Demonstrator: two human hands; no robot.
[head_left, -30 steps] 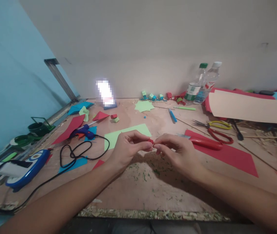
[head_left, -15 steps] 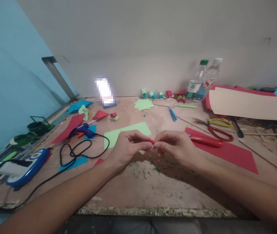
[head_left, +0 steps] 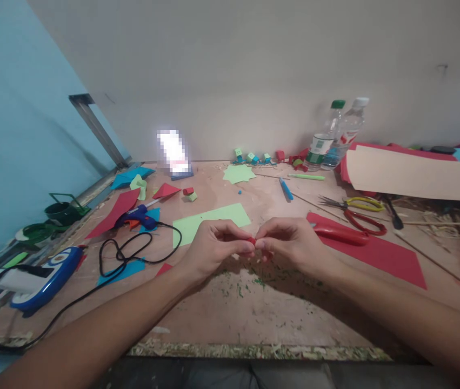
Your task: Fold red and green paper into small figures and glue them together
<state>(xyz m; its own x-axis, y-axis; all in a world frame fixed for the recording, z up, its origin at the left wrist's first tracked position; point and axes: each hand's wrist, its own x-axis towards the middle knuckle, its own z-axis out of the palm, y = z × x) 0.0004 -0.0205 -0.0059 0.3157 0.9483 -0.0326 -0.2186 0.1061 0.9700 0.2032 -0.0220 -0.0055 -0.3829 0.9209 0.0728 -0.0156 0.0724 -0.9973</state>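
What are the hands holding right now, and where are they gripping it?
A small red piece, pinched at its two sides between the fingertips of the left hand and the right hand; most of it is hidden.

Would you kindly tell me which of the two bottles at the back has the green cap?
The left bottle, with the green label; the right bottle beside it has a white cap.

Front: the bare counter (head_left: 254,319) strip below the hands (head_left: 213,246) lies open.
Left: a looped black cord (head_left: 122,249) and glue gun (head_left: 138,219) block the way.
Right: a red sheet (head_left: 379,254) and scissors (head_left: 353,216) lie close.
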